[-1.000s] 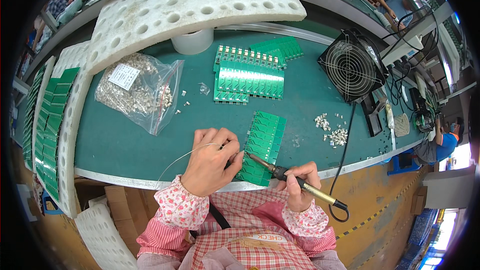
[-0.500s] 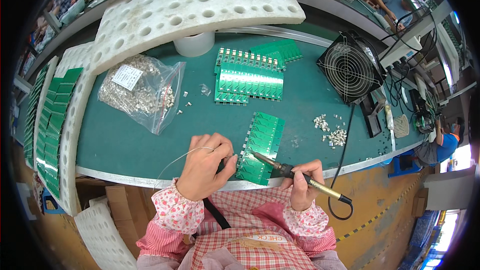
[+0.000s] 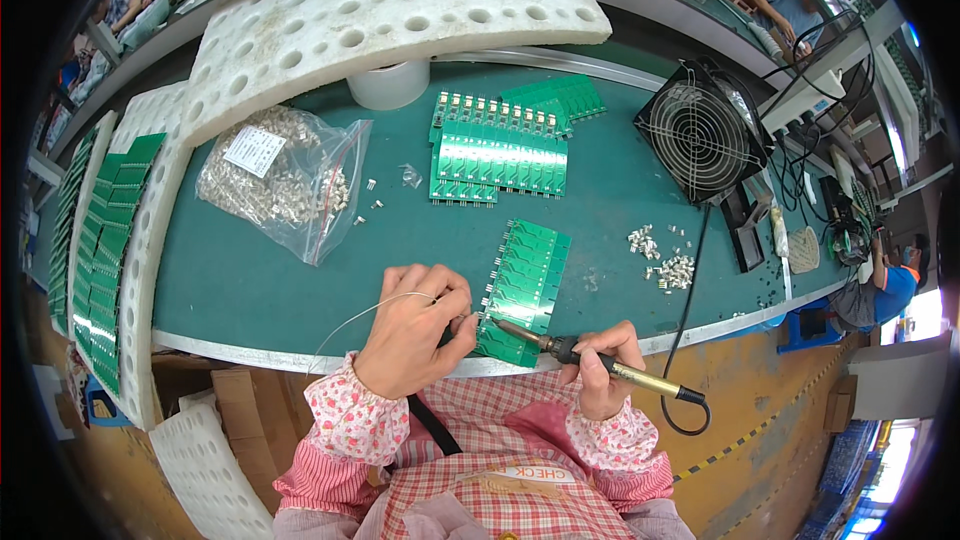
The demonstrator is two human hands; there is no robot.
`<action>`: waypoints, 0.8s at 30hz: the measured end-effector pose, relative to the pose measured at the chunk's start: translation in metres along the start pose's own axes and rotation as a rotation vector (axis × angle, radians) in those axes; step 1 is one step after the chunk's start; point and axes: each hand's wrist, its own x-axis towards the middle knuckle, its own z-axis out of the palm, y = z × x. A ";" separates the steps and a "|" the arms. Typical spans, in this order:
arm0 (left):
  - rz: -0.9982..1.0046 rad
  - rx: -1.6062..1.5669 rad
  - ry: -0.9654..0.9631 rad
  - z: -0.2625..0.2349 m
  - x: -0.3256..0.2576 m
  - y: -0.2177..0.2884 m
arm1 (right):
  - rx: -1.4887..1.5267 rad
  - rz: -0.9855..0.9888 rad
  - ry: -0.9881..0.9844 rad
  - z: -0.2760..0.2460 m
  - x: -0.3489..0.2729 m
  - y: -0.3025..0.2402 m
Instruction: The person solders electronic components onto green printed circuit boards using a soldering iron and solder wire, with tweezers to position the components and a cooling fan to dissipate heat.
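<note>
A green circuit board panel (image 3: pixel 527 275) lies near the table's front edge, with small metal parts along its left side. My left hand (image 3: pixel 415 330) is closed at that side, pinching a thin solder wire (image 3: pixel 352 320) that loops out behind it to the left. My right hand (image 3: pixel 606 372) grips a soldering iron (image 3: pixel 645 379) with a gold-coloured handle. The iron's tip is at the panel's lower left edge, close to my left fingertips. Whether the tip touches a joint is too small to tell.
Stacked green boards (image 3: pixel 500 155) lie farther back. A clear bag of small metal parts (image 3: pixel 275 175) is at left, and loose parts (image 3: pixel 675 272) are at right. A black fan (image 3: pixel 700 130) stands back right. White foam sheets (image 3: pixel 390 15) with holes rise behind and at left.
The soldering iron's tip has moved down and left along the board's edge, nearer my left fingers. My right hand has shifted slightly left; my left hand has barely moved.
</note>
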 end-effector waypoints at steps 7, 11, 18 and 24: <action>0.039 0.024 0.014 0.002 0.000 0.000 | -0.006 -0.010 -0.008 0.002 0.000 0.001; 0.048 0.048 0.014 0.004 0.001 0.001 | -0.013 -0.030 -0.037 0.000 0.000 0.002; 0.041 0.064 0.005 0.003 0.001 0.002 | -0.034 -0.068 -0.076 -0.001 0.003 0.000; 0.041 0.090 0.002 0.004 0.001 0.003 | -0.038 -0.069 -0.085 -0.001 0.003 -0.001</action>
